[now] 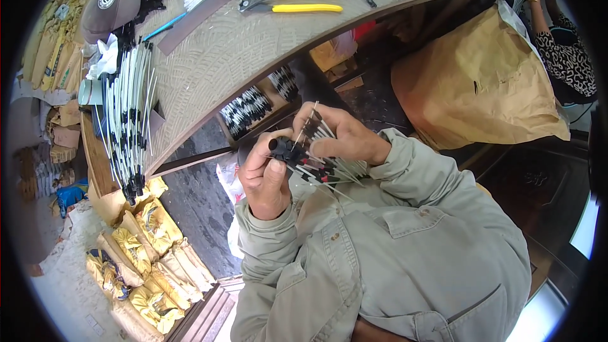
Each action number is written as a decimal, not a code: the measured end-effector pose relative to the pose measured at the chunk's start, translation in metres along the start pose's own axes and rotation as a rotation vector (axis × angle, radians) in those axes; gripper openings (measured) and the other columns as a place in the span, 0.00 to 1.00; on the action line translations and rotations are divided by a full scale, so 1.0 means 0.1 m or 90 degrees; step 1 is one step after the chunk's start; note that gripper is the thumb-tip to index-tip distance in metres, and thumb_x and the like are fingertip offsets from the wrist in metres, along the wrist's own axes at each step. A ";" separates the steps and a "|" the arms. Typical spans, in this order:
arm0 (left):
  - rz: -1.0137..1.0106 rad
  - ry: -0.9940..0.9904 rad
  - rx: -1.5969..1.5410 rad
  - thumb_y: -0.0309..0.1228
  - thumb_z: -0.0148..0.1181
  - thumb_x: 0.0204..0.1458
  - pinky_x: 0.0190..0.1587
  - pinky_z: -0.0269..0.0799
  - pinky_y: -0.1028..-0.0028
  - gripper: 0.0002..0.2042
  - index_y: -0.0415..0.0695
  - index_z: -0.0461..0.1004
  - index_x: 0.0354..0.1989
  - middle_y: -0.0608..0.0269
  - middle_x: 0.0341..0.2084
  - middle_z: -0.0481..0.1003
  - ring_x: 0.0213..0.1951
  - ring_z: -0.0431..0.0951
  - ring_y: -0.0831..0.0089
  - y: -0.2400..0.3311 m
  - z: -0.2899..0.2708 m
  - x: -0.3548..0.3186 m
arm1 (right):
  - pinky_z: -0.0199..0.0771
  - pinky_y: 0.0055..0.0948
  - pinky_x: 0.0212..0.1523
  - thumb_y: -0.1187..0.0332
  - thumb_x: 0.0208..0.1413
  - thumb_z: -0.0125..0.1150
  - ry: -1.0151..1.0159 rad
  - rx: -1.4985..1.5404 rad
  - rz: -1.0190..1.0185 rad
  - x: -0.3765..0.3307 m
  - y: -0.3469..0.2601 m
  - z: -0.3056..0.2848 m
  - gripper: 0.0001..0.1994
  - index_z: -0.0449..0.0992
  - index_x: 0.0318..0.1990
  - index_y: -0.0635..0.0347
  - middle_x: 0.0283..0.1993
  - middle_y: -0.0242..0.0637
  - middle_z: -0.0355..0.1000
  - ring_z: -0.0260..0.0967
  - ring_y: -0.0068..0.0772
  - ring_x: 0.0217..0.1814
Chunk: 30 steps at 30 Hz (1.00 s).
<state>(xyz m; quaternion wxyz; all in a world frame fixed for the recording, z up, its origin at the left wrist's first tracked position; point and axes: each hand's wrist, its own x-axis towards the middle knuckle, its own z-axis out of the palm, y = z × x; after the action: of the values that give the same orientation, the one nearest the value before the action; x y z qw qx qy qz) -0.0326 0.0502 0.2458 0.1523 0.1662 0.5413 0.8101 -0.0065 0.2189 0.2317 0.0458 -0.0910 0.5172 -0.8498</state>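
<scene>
In front of my chest, my left hand (265, 177) is closed around a black piece with a round, hollow-looking end (277, 145). Close against it, my right hand (347, 137) pinches a bundle of thin white rods with black fittings (323, 130). More of the rods (351, 170) fan out below the right fingers, and a few small red bits show among them. The two hands nearly touch, so the join between black piece and rods is partly hidden by my fingers.
Cutters with yellow handles (307, 8) lie on the curved table (209, 50). White rods with black fittings (130, 120) hang over its left edge, near a dark cap (114, 9). Lower left is a box of wrapped bundles (145, 266). A brown sack (475, 82) and another person's arm (538, 16) are at right.
</scene>
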 end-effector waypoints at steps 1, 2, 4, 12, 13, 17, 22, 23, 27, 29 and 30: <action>-0.013 -0.013 -0.009 0.33 0.55 0.51 0.45 0.65 0.74 0.18 0.28 0.69 0.43 0.55 0.38 0.71 0.38 0.71 0.72 0.03 0.02 0.00 | 0.59 0.19 0.43 0.66 0.43 0.64 0.011 -0.002 0.018 0.00 -0.01 0.00 0.18 0.66 0.40 0.59 0.36 0.28 0.63 0.60 0.18 0.40; -0.026 -0.026 -0.019 0.33 0.56 0.50 0.45 0.65 0.74 0.18 0.29 0.69 0.43 0.55 0.38 0.71 0.39 0.71 0.72 0.05 0.03 0.01 | 0.59 0.19 0.43 0.66 0.43 0.64 0.012 -0.002 0.015 -0.01 -0.03 0.00 0.18 0.66 0.40 0.59 0.36 0.28 0.63 0.60 0.18 0.40; -0.008 -0.057 -0.008 0.31 0.57 0.50 0.45 0.66 0.73 0.18 0.29 0.70 0.44 0.54 0.39 0.70 0.40 0.71 0.71 0.06 0.03 0.03 | 0.59 0.20 0.45 0.67 0.42 0.65 0.007 -0.031 0.050 -0.04 -0.07 0.00 0.18 0.66 0.40 0.60 0.36 0.28 0.63 0.59 0.19 0.41; 0.027 0.026 -0.028 0.28 0.61 0.46 0.46 0.65 0.72 0.16 0.32 0.71 0.43 0.51 0.39 0.71 0.40 0.71 0.69 0.00 0.04 -0.04 | 0.61 0.19 0.37 0.73 0.40 0.66 0.025 0.015 0.042 -0.05 -0.06 0.01 0.15 0.67 0.36 0.60 0.33 0.28 0.64 0.61 0.17 0.35; 0.044 0.035 -0.022 0.31 0.63 0.46 0.46 0.64 0.73 0.18 0.31 0.71 0.41 0.53 0.38 0.72 0.39 0.71 0.69 0.00 0.04 -0.04 | 0.61 0.19 0.36 0.73 0.41 0.65 0.015 0.019 0.069 -0.05 -0.09 0.01 0.13 0.67 0.34 0.61 0.33 0.28 0.64 0.61 0.17 0.35; 0.065 0.000 0.045 0.32 0.62 0.46 0.45 0.65 0.73 0.17 0.31 0.72 0.39 0.52 0.37 0.72 0.39 0.71 0.69 0.06 0.03 -0.03 | 0.61 0.20 0.36 0.74 0.41 0.65 -0.009 -0.006 0.059 -0.04 -0.12 0.00 0.10 0.69 0.31 0.61 0.31 0.28 0.65 0.61 0.18 0.35; 0.077 -0.047 0.020 0.32 0.61 0.46 0.43 0.68 0.70 0.16 0.30 0.73 0.38 0.48 0.34 0.73 0.38 0.72 0.66 0.05 -0.01 0.00 | 0.60 0.20 0.36 0.74 0.42 0.66 -0.005 0.048 0.030 -0.06 -0.04 0.02 0.09 0.71 0.29 0.62 0.30 0.29 0.66 0.61 0.17 0.35; 0.076 -0.048 0.021 0.32 0.61 0.46 0.43 0.68 0.70 0.16 0.30 0.73 0.38 0.48 0.34 0.73 0.38 0.72 0.66 0.03 -0.02 0.01 | 0.60 0.19 0.35 0.74 0.43 0.66 -0.018 0.052 0.017 -0.07 -0.05 0.03 0.08 0.71 0.29 0.63 0.30 0.28 0.67 0.61 0.16 0.34; 0.056 -0.048 -0.008 0.34 0.61 0.46 0.41 0.68 0.71 0.18 0.30 0.73 0.38 0.48 0.33 0.73 0.37 0.72 0.66 0.02 -0.03 0.02 | 0.60 0.18 0.31 0.73 0.44 0.66 -0.004 -0.015 0.039 -0.12 -0.17 0.06 0.08 0.72 0.29 0.64 0.28 0.27 0.67 0.61 0.15 0.30; 0.046 -0.056 -0.008 0.35 0.61 0.46 0.40 0.68 0.72 0.18 0.30 0.73 0.37 0.48 0.33 0.73 0.36 0.72 0.66 0.02 -0.03 0.03 | 0.60 0.17 0.27 0.73 0.45 0.66 -0.032 -0.114 -0.064 -0.11 -0.15 0.01 0.08 0.72 0.30 0.64 0.25 0.26 0.66 0.61 0.13 0.27; 0.044 -0.070 0.004 0.36 0.62 0.45 0.39 0.68 0.72 0.18 0.30 0.73 0.37 0.48 0.32 0.73 0.35 0.72 0.66 0.01 -0.06 0.03 | 0.60 0.17 0.27 0.73 0.45 0.66 -0.031 -0.113 -0.062 -0.10 -0.16 0.00 0.08 0.72 0.30 0.64 0.25 0.26 0.66 0.61 0.13 0.27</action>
<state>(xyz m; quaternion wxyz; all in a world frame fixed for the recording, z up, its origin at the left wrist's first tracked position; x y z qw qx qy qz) -0.0378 0.0466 0.2452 0.1534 0.2294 0.5286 0.8028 0.0037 0.2278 0.2453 0.0085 -0.1406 0.5840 -0.7994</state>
